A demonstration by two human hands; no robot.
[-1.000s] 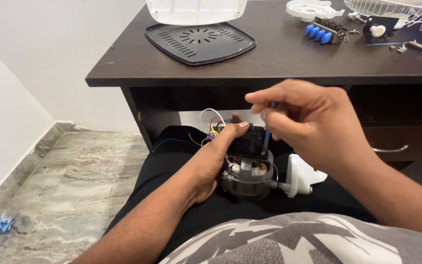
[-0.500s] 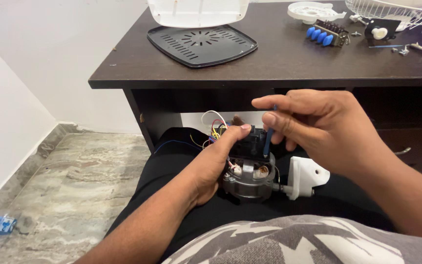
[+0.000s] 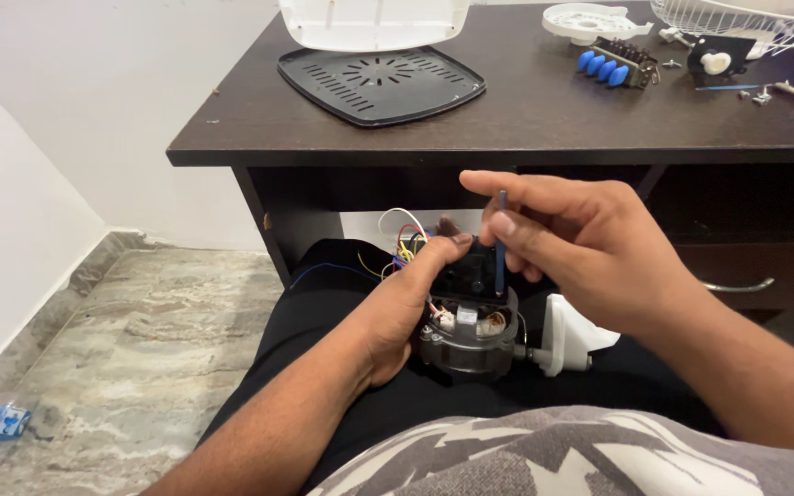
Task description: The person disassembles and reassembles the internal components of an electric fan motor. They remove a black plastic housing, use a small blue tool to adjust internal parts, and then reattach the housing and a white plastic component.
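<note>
One camera worn on the head, looking steeply down and forward, close above the hands held over the lap, dark surface just beyond the hands, marble floor to their left

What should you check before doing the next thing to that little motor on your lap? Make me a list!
1. Motor held steady: ok, the left hand grips its side and it rests on the lap.
2. Thin blue tool held firmly: ok, pinched upright in the right hand fingers.
3. Tool tip seated on a screw: cannot tell, the tip is hidden behind the black part.
4. Coloured wires out of the way: ok, bunched behind the left thumb.
5. White plastic piece on the shaft free of the hands: ok, it sticks out to the side.
6. Loose screws safe: ok, lying on the desk.
</note>
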